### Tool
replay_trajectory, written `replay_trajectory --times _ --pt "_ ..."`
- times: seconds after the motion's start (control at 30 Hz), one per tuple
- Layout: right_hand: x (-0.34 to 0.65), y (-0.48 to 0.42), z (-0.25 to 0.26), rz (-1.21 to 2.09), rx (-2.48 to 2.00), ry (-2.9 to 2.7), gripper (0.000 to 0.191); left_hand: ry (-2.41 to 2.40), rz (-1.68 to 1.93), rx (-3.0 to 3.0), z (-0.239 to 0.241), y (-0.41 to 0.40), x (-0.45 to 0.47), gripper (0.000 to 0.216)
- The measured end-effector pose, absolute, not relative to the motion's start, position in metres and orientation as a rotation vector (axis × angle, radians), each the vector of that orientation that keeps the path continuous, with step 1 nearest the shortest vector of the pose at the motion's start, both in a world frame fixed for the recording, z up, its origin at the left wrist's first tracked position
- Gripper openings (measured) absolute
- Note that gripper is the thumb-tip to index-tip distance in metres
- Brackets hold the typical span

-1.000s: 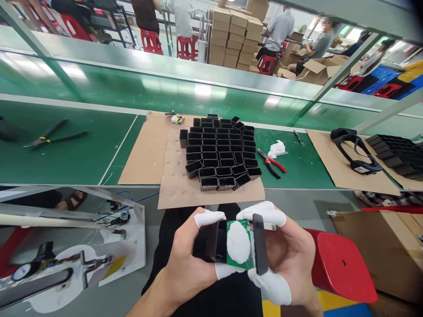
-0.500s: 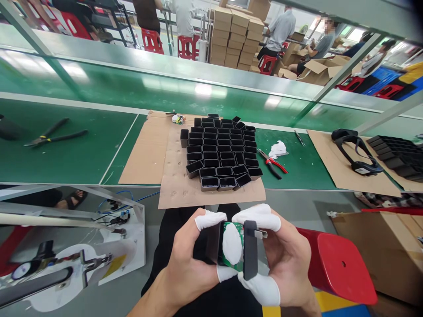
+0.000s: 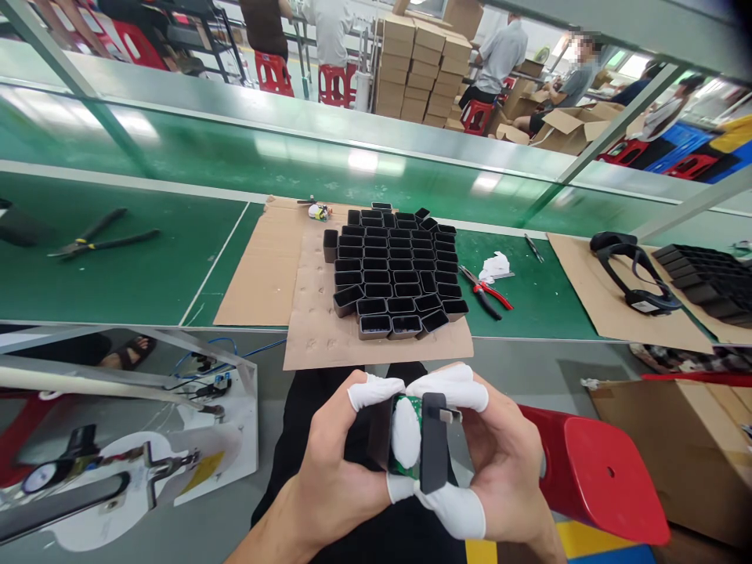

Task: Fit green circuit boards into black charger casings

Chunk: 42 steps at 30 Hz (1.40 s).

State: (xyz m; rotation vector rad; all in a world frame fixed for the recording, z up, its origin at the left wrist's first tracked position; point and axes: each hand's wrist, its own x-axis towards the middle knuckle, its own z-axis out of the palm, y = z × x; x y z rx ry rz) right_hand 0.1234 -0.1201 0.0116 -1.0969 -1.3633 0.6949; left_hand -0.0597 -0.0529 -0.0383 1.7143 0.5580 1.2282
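My left hand [image 3: 332, 458] is closed around a black rectangular case [image 3: 381, 435], with white covers on its thumb and fingertip. In my right hand [image 3: 502, 462], whose fingertips are covered too, is a black plug cover [image 3: 435, 442] with metal prongs [image 3: 451, 416] pointing right. Between case and cover shows a green circuit board [image 3: 417, 406] carrying a large white blob [image 3: 406, 433]. The board's left edge sits at the case mouth; how far it reaches inside is hidden. Both hands are held over my lap, in front of the bench edge.
Many open black cases [image 3: 376, 265] stand packed together on cardboard [image 3: 302, 345] on the green bench. Red-and-black pliers [image 3: 485, 291], white scraps [image 3: 495, 267] and tweezers [image 3: 533, 247] lie to their right. Black-handled pliers [image 3: 106, 236] lie left. A red stool [image 3: 614, 474] stands at my right.
The right hand has moved left with the plug cover, narrowing the gap to the case. Less of the green board shows between them. My left hand has barely shifted.
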Motion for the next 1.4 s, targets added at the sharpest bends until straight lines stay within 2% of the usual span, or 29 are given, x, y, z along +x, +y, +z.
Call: replay_trajectory --times 0.13,0.33,0.43,0.57,0.67,0.8,1.07,1.23,1.4 --pt "0.121 -0.119 0.012 0.697 -1.144 -1.410 0.070 0.570 1.215 1.703 -0.039 -0.053 -0.060 0.080" --pt "0.119 -0.118 0.010 0.713 -1.221 -1.398 0.058 0.585 1.226 1.600 -0.042 -0.055 -0.058 0.083" --pt "0.119 -0.117 0.003 0.760 -1.179 -1.390 0.057 0.616 1.185 1.423 -0.042 -0.059 -0.058 0.076" --pt "0.117 -0.120 -0.015 0.860 -1.151 -1.378 0.074 0.525 1.082 1.061 -0.040 -0.063 -0.064 0.047" --pt "0.113 -0.118 -0.027 0.851 -1.162 -1.407 0.092 0.504 0.985 0.877 -0.040 -0.061 -0.073 0.039" --pt "0.105 -0.108 -0.031 0.755 -1.114 -1.478 0.098 0.545 0.827 0.775 -0.035 -0.055 -0.080 0.053" --pt "0.102 -0.094 -0.034 0.644 -1.043 -1.537 0.083 1.005 0.937 0.674 -0.024 -0.048 -0.079 0.078" --pt "0.102 -0.090 -0.040 0.595 -1.025 -1.511 0.080 0.971 1.124 0.701 -0.023 -0.040 -0.064 0.075" --pt "0.100 -0.084 -0.042 0.750 -1.050 -1.268 0.074 0.939 1.144 0.823 -0.029 -0.039 -0.070 0.070"
